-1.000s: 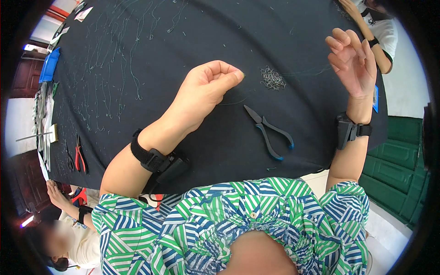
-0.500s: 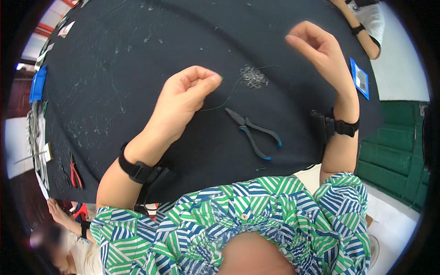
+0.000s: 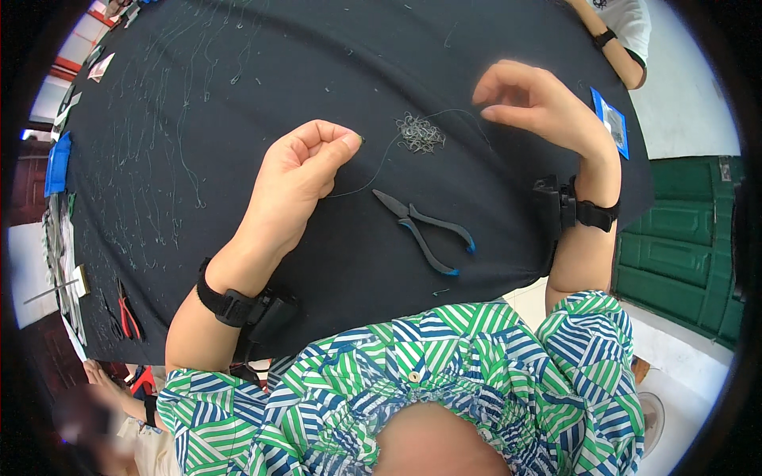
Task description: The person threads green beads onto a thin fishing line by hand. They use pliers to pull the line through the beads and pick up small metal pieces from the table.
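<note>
Packaging edged in blue is spotted at the right side of the desk, any print too small to be read! Thread is held by the left hand, thumb and forefinger pressed together, and is looped past a heap of small metal pieces. At the right hand, slightly blurred, the fingers are curled and parted from the thumb; whether the thread is touched there cannot be told. Pliers are laid near the heap, handles spread.
</note>
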The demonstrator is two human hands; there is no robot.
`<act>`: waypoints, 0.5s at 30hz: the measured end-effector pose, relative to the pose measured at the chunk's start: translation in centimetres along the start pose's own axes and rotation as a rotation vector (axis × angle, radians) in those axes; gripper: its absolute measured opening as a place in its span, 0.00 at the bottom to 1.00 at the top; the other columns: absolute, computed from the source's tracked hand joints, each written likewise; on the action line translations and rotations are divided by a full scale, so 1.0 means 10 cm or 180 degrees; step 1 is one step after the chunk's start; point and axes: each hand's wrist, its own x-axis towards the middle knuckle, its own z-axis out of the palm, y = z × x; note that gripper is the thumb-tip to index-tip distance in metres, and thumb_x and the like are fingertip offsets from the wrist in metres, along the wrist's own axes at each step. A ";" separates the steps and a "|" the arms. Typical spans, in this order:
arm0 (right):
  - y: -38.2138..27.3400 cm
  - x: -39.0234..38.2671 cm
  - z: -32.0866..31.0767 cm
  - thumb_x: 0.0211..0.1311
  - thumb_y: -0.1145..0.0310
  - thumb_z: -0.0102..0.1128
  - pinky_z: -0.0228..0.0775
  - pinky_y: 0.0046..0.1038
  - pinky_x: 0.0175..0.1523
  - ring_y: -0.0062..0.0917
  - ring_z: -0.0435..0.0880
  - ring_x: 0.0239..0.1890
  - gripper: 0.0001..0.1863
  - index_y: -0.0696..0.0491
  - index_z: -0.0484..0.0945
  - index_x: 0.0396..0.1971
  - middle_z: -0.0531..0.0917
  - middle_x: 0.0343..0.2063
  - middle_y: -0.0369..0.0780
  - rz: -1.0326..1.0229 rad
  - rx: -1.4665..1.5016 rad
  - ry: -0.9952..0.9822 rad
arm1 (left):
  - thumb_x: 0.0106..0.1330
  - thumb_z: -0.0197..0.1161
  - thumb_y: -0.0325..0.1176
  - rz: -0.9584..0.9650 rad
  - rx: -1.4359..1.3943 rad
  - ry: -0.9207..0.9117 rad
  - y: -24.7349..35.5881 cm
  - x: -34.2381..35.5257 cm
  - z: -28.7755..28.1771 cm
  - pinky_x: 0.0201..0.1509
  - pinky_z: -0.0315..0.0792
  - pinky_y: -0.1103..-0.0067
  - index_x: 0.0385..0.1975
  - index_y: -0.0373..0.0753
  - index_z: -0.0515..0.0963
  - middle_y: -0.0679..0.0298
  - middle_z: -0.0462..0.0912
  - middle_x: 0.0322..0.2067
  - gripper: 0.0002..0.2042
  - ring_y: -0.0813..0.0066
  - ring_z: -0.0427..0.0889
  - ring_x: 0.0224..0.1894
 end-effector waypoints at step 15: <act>-0.29 0.18 0.18 0.65 0.67 0.59 0.73 0.18 0.37 0.16 0.81 0.29 0.08 0.54 0.81 0.37 0.82 0.25 0.34 0.0159 0.0804 0.1107 | 0.67 0.62 0.34 -0.0005 0.0086 -0.0058 0.05 -0.04 0.02 0.22 0.50 0.90 0.37 0.37 0.78 0.80 0.71 0.20 0.07 0.95 0.58 0.20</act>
